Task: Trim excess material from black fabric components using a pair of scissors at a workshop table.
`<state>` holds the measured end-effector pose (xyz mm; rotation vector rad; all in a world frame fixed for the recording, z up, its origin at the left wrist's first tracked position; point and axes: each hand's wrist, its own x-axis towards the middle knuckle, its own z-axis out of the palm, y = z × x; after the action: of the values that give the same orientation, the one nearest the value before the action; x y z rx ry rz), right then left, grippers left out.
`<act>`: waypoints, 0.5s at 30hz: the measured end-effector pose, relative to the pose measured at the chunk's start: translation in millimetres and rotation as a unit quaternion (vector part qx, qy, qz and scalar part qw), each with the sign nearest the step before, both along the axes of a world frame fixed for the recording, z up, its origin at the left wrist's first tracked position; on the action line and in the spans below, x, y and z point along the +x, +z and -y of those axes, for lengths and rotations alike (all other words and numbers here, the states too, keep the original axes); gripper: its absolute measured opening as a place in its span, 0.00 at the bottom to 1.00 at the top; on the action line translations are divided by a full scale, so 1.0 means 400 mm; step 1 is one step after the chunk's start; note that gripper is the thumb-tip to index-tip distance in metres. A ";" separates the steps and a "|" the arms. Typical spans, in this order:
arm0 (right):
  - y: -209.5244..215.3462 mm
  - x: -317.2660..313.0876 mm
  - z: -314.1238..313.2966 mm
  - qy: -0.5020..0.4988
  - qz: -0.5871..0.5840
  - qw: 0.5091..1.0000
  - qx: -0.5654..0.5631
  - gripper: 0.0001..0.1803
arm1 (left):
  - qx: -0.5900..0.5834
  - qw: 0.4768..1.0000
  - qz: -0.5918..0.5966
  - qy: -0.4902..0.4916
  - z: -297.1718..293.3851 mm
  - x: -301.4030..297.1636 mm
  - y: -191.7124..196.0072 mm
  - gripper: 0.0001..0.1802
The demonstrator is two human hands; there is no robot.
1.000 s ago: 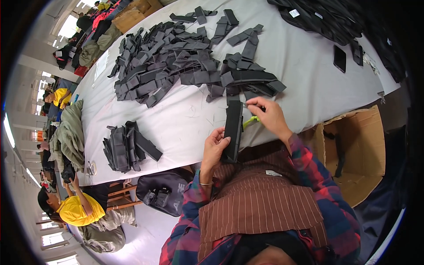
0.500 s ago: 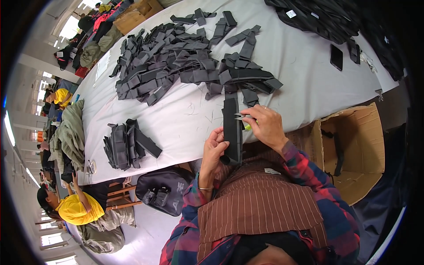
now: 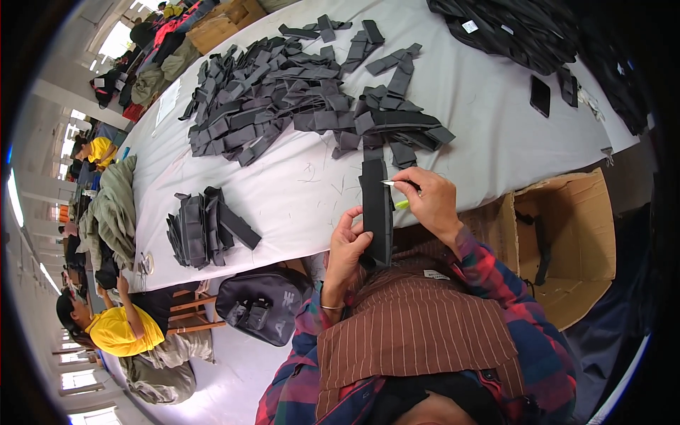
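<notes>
A dark grey fabric strip [image 3: 377, 205] hangs lengthwise at the near edge of the white-covered table [image 3: 297, 185]. My left hand [image 3: 346, 244] pinches its lower left side between thumb and fingers. In my right hand [image 3: 433, 202] is a pair of thread snips [image 3: 402, 205] with a yellow-green part. Their pale tips touch or overlap the strip's right edge; whether they cut anything is too small to see. The strip's far end meets a large heap of similar strips [image 3: 262, 92].
A neater stack of strips [image 3: 198, 230] stands at the left. Black garments [image 3: 510, 32] and a phone [image 3: 540, 95] lie at the far right. An open cardboard box [image 3: 588, 234] is by my right arm. A person in yellow [image 3: 127, 329] sits at the left.
The snips' blades, apart before, now look closed together and sit slightly higher against the strip's edge. The strip and my left hand have shifted a little to the right.
</notes>
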<state>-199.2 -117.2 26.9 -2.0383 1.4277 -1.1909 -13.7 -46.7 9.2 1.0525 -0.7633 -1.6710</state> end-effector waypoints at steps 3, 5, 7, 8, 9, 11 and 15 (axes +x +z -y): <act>0.016 0.011 -0.007 0.030 0.020 0.999 0.025 0.06 | -0.019 1.000 0.020 -0.004 -0.006 -0.007 0.000 0.30; 0.017 0.018 -0.008 0.049 0.025 0.998 0.025 0.07 | -0.030 0.999 0.022 -0.006 -0.008 -0.008 -0.002 0.32; 0.008 0.022 -0.007 0.048 0.008 0.998 0.026 0.07 | -0.052 0.997 0.042 -0.027 -0.012 -0.010 -0.001 0.34; 0.004 0.021 -0.005 0.048 0.008 0.998 0.026 0.07 | -0.052 0.997 0.042 -0.027 -0.012 -0.010 0.001 0.34; 0.001 0.019 -0.002 0.050 -0.002 0.999 0.012 0.07 | -0.042 0.998 0.035 -0.029 -0.012 -0.010 0.006 0.35; 0.000 0.015 0.003 0.054 -0.012 0.998 -0.002 0.07 | -0.032 0.999 0.029 -0.029 -0.018 -0.009 0.002 0.36; 0.012 0.006 0.013 0.036 -0.004 0.999 0.010 0.06 | -0.096 0.988 0.120 0.000 -0.028 -0.017 -0.040 0.35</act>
<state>-196.8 -122.5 31.6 -2.0644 1.3533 -1.1361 -20.4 -35.7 -6.8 1.1272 -1.0588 -1.4525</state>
